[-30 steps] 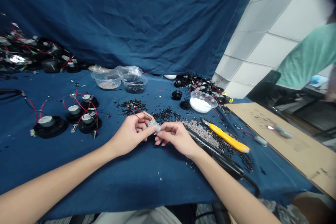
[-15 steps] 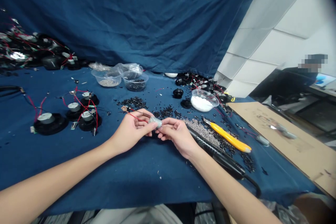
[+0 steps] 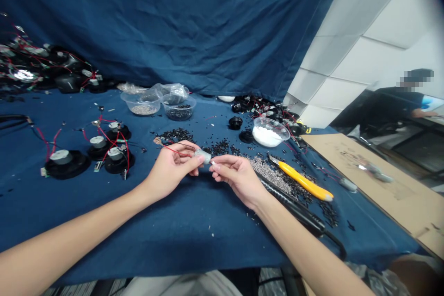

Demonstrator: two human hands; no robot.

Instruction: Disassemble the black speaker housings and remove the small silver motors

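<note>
My left hand (image 3: 172,166) is closed around a small silvery electric motor (image 3: 204,155), thumb on top and fingers behind it. Red and dark wires (image 3: 176,150) run left from the motor to a small round copper-coloured part (image 3: 157,140). My right hand (image 3: 237,175) is in a pinch at the motor's right end, with a tiny white piece (image 3: 212,163) showing at the fingertips. Whether that piece touches the motor is too small to tell. Beneath my right wrist lies a black corded tool (image 3: 291,208), partly covered by the arm.
A yellow utility knife (image 3: 305,181) lies right of loose screws (image 3: 270,173). Behind are a bowl of white pieces (image 3: 266,136) and bowls of small parts (image 3: 178,110). Wired black units (image 3: 65,164) sit left, cardboard (image 3: 381,166) right. Another person (image 3: 388,106) is in the background.
My right fingertips have drawn slightly away from the motor's end, uncovering the tiny white piece. My left hand and the motor have shifted a little left and up.
</note>
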